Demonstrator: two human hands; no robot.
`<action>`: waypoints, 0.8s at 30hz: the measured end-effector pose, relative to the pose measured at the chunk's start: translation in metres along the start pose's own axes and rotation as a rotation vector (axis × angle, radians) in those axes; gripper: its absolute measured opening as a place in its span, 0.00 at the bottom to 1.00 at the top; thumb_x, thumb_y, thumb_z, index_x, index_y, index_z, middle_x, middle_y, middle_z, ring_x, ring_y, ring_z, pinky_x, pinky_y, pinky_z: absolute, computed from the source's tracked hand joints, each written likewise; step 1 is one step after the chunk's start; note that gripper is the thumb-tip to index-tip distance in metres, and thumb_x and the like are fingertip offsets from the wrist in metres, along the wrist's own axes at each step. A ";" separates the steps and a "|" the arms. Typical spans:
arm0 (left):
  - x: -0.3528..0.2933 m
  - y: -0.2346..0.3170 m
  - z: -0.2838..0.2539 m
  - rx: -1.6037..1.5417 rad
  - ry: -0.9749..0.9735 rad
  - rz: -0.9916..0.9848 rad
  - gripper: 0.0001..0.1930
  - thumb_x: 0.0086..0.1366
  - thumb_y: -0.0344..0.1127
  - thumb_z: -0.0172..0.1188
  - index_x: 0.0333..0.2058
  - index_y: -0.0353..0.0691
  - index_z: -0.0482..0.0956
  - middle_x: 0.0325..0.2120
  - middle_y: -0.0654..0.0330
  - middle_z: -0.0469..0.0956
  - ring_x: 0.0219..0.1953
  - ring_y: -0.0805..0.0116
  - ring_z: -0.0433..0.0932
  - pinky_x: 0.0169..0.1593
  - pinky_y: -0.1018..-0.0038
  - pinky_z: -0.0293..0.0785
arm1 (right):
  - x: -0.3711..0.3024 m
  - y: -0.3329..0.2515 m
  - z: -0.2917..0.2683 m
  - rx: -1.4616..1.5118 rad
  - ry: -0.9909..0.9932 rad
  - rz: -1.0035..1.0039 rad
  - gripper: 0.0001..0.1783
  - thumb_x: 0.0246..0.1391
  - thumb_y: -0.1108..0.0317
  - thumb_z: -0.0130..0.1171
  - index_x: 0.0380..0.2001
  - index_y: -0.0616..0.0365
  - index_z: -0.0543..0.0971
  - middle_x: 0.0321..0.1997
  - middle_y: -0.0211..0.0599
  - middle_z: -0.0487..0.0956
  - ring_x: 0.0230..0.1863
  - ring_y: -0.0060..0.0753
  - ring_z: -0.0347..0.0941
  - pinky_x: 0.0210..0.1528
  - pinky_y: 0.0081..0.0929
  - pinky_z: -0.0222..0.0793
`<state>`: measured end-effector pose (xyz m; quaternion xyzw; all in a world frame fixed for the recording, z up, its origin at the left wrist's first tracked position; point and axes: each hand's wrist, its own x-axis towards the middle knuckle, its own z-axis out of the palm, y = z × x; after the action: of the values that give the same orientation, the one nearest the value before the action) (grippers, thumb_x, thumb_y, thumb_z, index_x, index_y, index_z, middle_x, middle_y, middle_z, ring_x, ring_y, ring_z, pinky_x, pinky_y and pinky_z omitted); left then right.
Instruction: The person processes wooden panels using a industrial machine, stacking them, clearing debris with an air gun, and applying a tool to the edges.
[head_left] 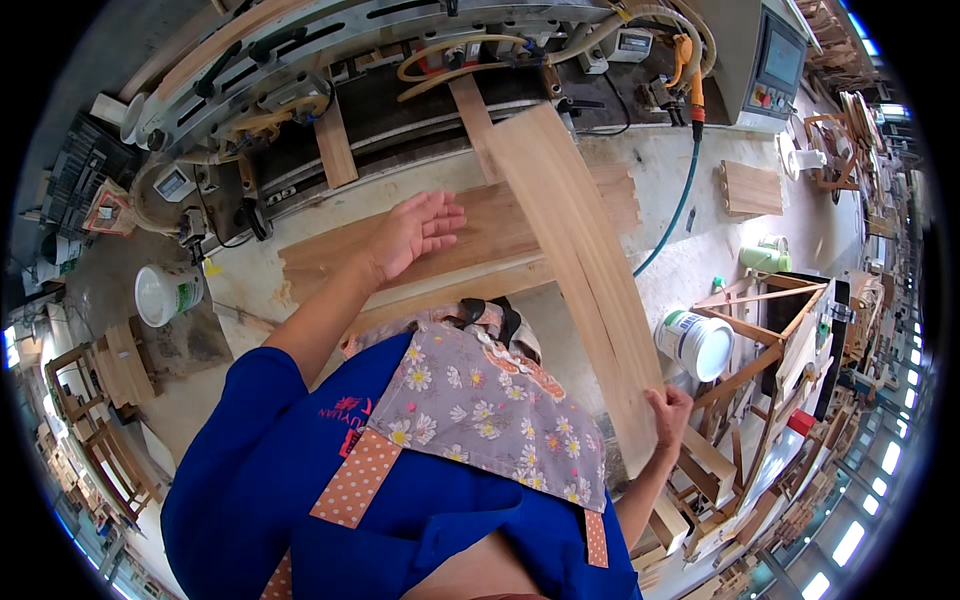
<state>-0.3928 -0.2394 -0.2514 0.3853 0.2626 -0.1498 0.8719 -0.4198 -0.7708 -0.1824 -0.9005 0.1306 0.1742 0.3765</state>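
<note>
A long, pale wooden board (pixel 590 270) slants across the view in front of me. My right hand (pixel 668 412) grips its near end at the edge, thumb on top. The far end reaches over toward the machine. My left hand (pixel 418 235) holds nothing, its fingers stretched out and apart. It hovers over a wide wooden panel (pixel 335 255) with notched ends, lying crosswise on the light worktable (pixel 240 318). A narrower wooden strip (pixel 470 287) lies along the panel's near side. The slanted board hides part of both.
Across the far side runs a long machine (pixel 390 30) with hoses and two wood strips sticking out. A control panel (pixel 780 60) stands far right, with a blue hose (pixel 675 215) hanging nearby. White buckets (pixel 690 343) and a wooden frame cart (pixel 760 350) stand right.
</note>
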 end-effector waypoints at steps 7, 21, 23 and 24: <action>-0.026 0.039 -0.065 -0.606 -0.253 0.091 0.35 0.68 0.63 0.46 0.60 0.38 0.68 0.59 0.46 0.69 0.62 0.51 0.67 0.64 0.52 0.61 | -0.002 -0.120 -0.012 -0.462 0.000 -0.511 0.29 0.35 0.47 0.75 0.18 0.62 0.74 0.15 0.37 0.67 0.17 0.33 0.63 0.23 0.31 0.59; -0.166 -0.005 -0.179 -0.414 0.108 0.395 0.33 0.66 0.45 0.52 0.62 0.25 0.61 0.63 0.44 0.63 0.66 0.52 0.61 0.69 0.61 0.55 | 0.115 -0.203 0.148 -0.559 0.095 -1.251 0.11 0.37 0.74 0.64 0.28 0.52 0.76 0.31 0.30 0.74 0.36 0.39 0.71 0.39 0.36 0.68; -0.165 -0.018 -0.182 -0.365 0.133 0.408 0.33 0.64 0.42 0.54 0.63 0.26 0.60 0.63 0.46 0.63 0.66 0.54 0.62 0.69 0.62 0.55 | 0.127 -0.199 0.159 -0.584 0.054 -1.203 0.13 0.38 0.75 0.63 0.31 0.53 0.75 0.34 0.33 0.73 0.39 0.42 0.70 0.42 0.38 0.68; -0.161 -0.023 -0.184 -0.315 0.127 0.413 0.33 0.64 0.41 0.55 0.63 0.26 0.60 0.63 0.47 0.64 0.65 0.55 0.63 0.69 0.63 0.56 | 0.133 -0.194 0.162 -0.595 0.049 -1.184 0.14 0.38 0.75 0.63 0.32 0.53 0.75 0.36 0.34 0.74 0.40 0.43 0.69 0.43 0.38 0.68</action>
<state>-0.5981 -0.1071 -0.2766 0.2986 0.2526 0.0982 0.9151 -0.2628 -0.5347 -0.2208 -0.8894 -0.4315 -0.0541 0.1407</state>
